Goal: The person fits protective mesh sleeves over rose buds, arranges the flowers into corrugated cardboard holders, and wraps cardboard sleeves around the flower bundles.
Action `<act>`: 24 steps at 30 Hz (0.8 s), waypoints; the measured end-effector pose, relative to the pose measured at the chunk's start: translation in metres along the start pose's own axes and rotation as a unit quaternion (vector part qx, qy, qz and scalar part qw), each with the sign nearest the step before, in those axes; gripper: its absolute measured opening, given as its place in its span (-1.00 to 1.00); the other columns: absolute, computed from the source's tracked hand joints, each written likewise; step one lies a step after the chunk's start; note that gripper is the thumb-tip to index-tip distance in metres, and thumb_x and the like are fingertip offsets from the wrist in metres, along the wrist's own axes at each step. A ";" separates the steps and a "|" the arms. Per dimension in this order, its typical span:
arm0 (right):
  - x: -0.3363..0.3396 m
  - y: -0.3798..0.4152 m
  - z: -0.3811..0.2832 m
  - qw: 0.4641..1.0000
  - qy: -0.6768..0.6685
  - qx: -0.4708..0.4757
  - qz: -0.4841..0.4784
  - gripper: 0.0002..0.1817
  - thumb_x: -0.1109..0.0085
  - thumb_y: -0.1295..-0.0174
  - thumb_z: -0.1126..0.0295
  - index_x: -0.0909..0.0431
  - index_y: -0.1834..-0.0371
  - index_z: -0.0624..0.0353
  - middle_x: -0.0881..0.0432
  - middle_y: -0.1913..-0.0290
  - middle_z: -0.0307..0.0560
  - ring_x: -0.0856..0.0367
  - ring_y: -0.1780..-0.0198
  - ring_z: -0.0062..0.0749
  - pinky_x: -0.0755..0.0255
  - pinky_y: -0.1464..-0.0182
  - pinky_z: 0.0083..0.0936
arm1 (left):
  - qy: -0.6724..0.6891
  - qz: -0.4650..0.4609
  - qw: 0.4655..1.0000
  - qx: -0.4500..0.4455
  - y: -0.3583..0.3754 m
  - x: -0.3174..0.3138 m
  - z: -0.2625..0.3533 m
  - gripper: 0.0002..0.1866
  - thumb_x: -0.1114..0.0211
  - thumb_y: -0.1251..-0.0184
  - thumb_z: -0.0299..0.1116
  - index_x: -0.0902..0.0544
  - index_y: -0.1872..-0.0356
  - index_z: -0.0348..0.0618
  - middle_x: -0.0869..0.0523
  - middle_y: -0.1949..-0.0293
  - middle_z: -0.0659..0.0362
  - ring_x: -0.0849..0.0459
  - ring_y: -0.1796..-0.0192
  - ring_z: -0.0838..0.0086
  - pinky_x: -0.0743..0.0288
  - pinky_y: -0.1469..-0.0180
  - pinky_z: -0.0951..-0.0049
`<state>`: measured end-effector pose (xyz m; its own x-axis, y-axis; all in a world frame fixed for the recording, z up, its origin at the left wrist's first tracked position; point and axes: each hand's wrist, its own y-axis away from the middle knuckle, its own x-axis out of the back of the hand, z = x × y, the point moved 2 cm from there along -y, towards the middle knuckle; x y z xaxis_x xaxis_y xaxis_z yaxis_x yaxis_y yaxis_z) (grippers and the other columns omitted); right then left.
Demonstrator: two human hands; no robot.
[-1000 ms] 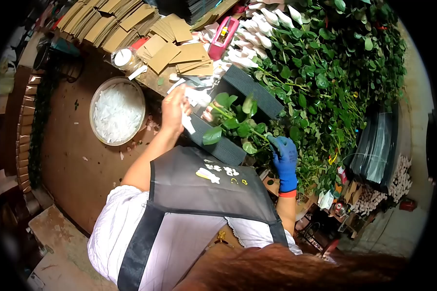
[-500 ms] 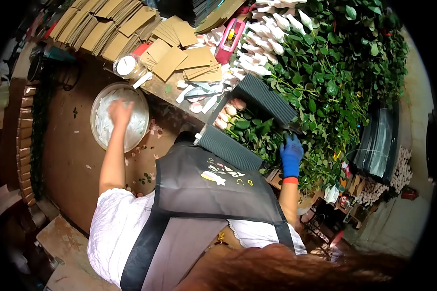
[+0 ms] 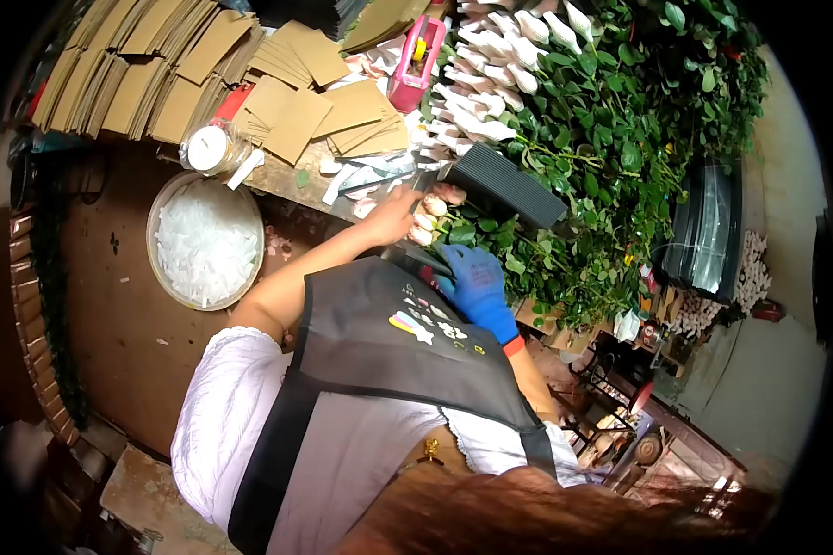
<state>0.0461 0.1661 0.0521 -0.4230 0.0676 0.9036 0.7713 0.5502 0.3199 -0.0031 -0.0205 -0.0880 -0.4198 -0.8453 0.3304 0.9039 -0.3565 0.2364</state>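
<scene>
My bare left hand (image 3: 391, 218) reaches across to the flower-head end of a dark corrugated holder. Its fingers are bent together beside the pale pink roses (image 3: 425, 222); anything small between them is hidden. My right hand (image 3: 475, 277), in a blue glove, is closed over the near side of the holder, close to my apron. The holder's far wall (image 3: 509, 185) stands upright behind the roses' green leaves (image 3: 467, 231). Its near wall (image 3: 407, 257) is mostly covered by my hands and arm.
A round tub (image 3: 204, 303) of white strips stands lower left. Stacked cardboard pieces (image 3: 296, 125), a clear jar (image 3: 215, 150) and a pink tape dispenser (image 3: 418, 63) lie on the bench. White-wrapped blooms (image 3: 491, 79) with leafy stems (image 3: 611, 148) fill the right.
My left hand has left the tub of white strips and moved right to the rose heads. My gloved hand has moved left, from the stems to the holder's near side.
</scene>
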 end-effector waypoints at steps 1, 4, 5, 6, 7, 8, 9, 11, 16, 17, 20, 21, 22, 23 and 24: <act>0.007 0.005 0.002 0.998 -0.047 0.023 0.041 -0.38 -0.38 -0.12 0.00 -0.57 -0.27 -0.09 -0.67 -0.09 0.01 -0.63 -0.05 -0.06 -0.47 -0.08 -0.19 | 0.009 -0.002 1.000 -0.021 -0.002 -0.003 -0.004 -0.46 -0.03 -0.21 -0.58 -0.49 -0.27 -0.10 -0.37 -0.35 -0.15 -0.27 -0.47 -0.01 -0.17 -0.48 0.20; 0.021 -0.008 0.042 0.942 -0.330 -0.045 -0.044 -0.49 -0.32 -0.20 -0.01 -0.66 -0.13 0.02 -0.72 -0.05 0.02 -0.67 -0.05 0.00 -0.53 -0.12 -0.21 | 0.043 -0.027 0.997 -0.050 -0.011 0.004 -0.018 -0.45 -0.05 -0.14 -0.57 -0.59 -0.22 -0.04 -0.23 -0.50 -0.13 -0.11 -0.57 -0.02 0.02 -0.58 0.17; 0.012 -0.020 0.057 0.929 -0.351 -0.091 -0.071 -0.50 -0.31 -0.21 -0.04 -0.67 -0.11 0.01 -0.74 0.00 0.01 -0.70 0.00 0.01 -0.56 -0.08 -0.20 | 0.056 -0.035 0.997 -0.043 -0.014 0.006 -0.020 -0.45 -0.05 -0.13 -0.57 -0.59 -0.22 -0.04 -0.21 -0.50 -0.13 -0.10 -0.57 -0.02 0.02 -0.58 0.17; 0.015 -0.033 0.055 0.974 -0.192 -0.061 -0.106 -0.57 -0.26 -0.25 -0.01 -0.67 -0.07 -0.05 -0.77 0.12 -0.03 -0.73 0.09 -0.01 -0.59 0.03 -0.19 | 0.069 -0.044 0.996 -0.034 -0.015 0.004 -0.026 -0.44 -0.06 -0.12 -0.56 -0.60 -0.21 -0.04 -0.20 -0.51 -0.13 -0.09 -0.57 -0.02 0.02 -0.57 0.17; 0.002 -0.041 0.058 0.983 -0.134 -0.038 -0.116 -0.61 -0.24 -0.26 0.01 -0.67 -0.05 -0.05 -0.76 0.15 0.00 -0.74 0.12 0.00 -0.59 0.07 -0.18 | 0.082 -0.055 0.995 -0.026 -0.014 0.005 -0.026 -0.44 -0.06 -0.11 -0.56 -0.61 -0.21 -0.04 -0.19 -0.51 -0.14 -0.09 -0.57 -0.02 0.01 -0.57 0.17; -0.020 -0.047 0.064 0.989 -0.075 -0.016 -0.125 -0.64 -0.21 -0.27 0.03 -0.66 -0.02 -0.05 -0.76 0.18 0.02 -0.74 0.14 0.00 -0.59 0.10 -0.16 | 0.055 -0.066 0.996 -0.021 -0.015 0.007 -0.027 -0.54 -0.21 -0.23 -0.37 -0.61 -0.20 -0.05 -0.16 -0.52 -0.14 -0.07 -0.57 -0.01 0.01 -0.57 0.17; -0.036 -0.055 0.065 0.991 -0.017 0.007 -0.130 -0.67 -0.18 -0.29 0.05 -0.66 0.01 -0.05 -0.76 0.21 0.04 -0.75 0.17 0.01 -0.59 0.14 -0.15 | 0.028 -0.063 0.998 -0.005 -0.012 0.010 -0.019 -0.53 -0.30 -0.20 -0.27 -0.62 -0.17 -0.05 -0.15 -0.52 -0.15 -0.06 -0.57 -0.04 -0.01 -0.56 0.13; -0.050 -0.069 0.060 0.988 0.029 0.022 -0.150 -0.67 -0.16 -0.28 0.07 -0.64 0.01 -0.03 -0.75 0.22 0.08 -0.74 0.15 0.01 -0.58 0.12 -0.12 | -0.024 -0.056 0.998 0.025 -0.009 0.011 -0.003 -0.46 -0.50 -0.14 -0.07 -0.65 -0.12 -0.06 -0.15 -0.52 -0.18 -0.05 -0.57 -0.11 -0.05 -0.54 0.06; -0.051 -0.074 0.059 0.978 0.066 0.041 -0.195 -0.62 -0.15 -0.23 0.08 -0.60 -0.03 0.00 -0.74 0.19 0.16 -0.73 0.12 0.03 -0.55 0.04 -0.05 | -0.143 -0.027 0.988 -0.046 -0.005 0.001 -0.006 -0.06 -0.70 0.20 0.04 -0.47 -0.27 -0.06 -0.14 -0.49 -0.22 -0.10 -0.51 -0.22 -0.11 -0.51 0.01; -0.035 -0.070 0.060 0.977 0.056 0.028 -0.202 -0.61 -0.15 -0.22 0.08 -0.59 -0.04 0.01 -0.74 0.17 0.16 -0.73 0.11 0.04 -0.54 0.03 -0.05 | -0.158 -0.032 0.986 -0.048 -0.005 0.002 -0.005 -0.06 -0.71 0.21 0.03 -0.46 -0.26 -0.07 -0.14 -0.49 -0.22 -0.10 -0.51 -0.23 -0.12 -0.50 0.00; -0.032 -0.070 0.067 0.991 0.016 0.004 -0.133 -0.58 -0.18 -0.23 0.01 -0.55 -0.05 -0.02 -0.74 0.17 0.10 -0.73 0.14 0.03 -0.54 0.10 -0.07 | -0.166 -0.045 0.984 -0.039 -0.007 0.003 -0.008 -0.04 -0.71 0.22 0.04 -0.46 -0.27 -0.07 -0.10 -0.50 -0.22 -0.09 -0.50 -0.24 -0.13 -0.50 0.00; -0.040 -0.071 0.071 0.995 0.001 -0.006 -0.095 -0.57 -0.19 -0.24 -0.02 -0.53 -0.06 -0.03 -0.74 0.17 0.07 -0.73 0.15 0.02 -0.54 0.14 -0.08 | -0.166 -0.053 0.984 -0.034 -0.007 0.002 -0.007 -0.04 -0.71 0.22 0.04 -0.46 -0.27 -0.06 -0.09 -0.50 -0.22 -0.09 -0.50 -0.25 -0.13 -0.50 0.00; -0.060 -0.075 0.075 0.994 0.014 -0.011 -0.107 -0.57 -0.19 -0.24 0.02 -0.50 -0.11 -0.08 -0.74 0.18 0.05 -0.73 0.17 0.02 -0.52 0.18 -0.06 | -0.173 -0.059 0.983 -0.027 -0.006 0.001 -0.005 -0.06 -0.71 0.22 0.05 -0.48 -0.25 -0.06 -0.08 -0.50 -0.22 -0.09 -0.50 -0.24 -0.14 -0.49 0.00; -0.074 -0.077 0.082 0.995 0.020 0.003 -0.099 -0.57 -0.19 -0.25 0.03 -0.49 -0.12 -0.09 -0.74 0.21 0.04 -0.72 0.19 0.03 -0.52 0.19 -0.05 | -0.181 -0.064 0.981 -0.022 -0.007 0.002 -0.002 -0.07 -0.71 0.22 0.06 -0.49 -0.24 -0.06 -0.08 -0.50 -0.23 -0.09 -0.50 -0.24 -0.15 -0.49 0.01; -0.080 -0.080 0.085 0.995 0.028 0.019 -0.089 -0.58 -0.18 -0.25 0.05 -0.49 -0.13 -0.11 -0.74 0.23 0.04 -0.72 0.21 0.03 -0.51 0.21 -0.03 | -0.188 -0.067 0.980 -0.017 -0.008 0.004 0.002 -0.08 -0.71 0.22 0.07 -0.51 -0.22 -0.07 -0.07 -0.51 -0.23 -0.10 -0.50 -0.23 -0.16 -0.48 0.01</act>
<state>-0.0228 0.1875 -0.0699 -0.5243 -0.0793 0.8478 0.6674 0.5801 0.4670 -0.0122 -0.0204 -0.0863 -0.5295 -0.5854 0.6139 0.8382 -0.4725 0.2724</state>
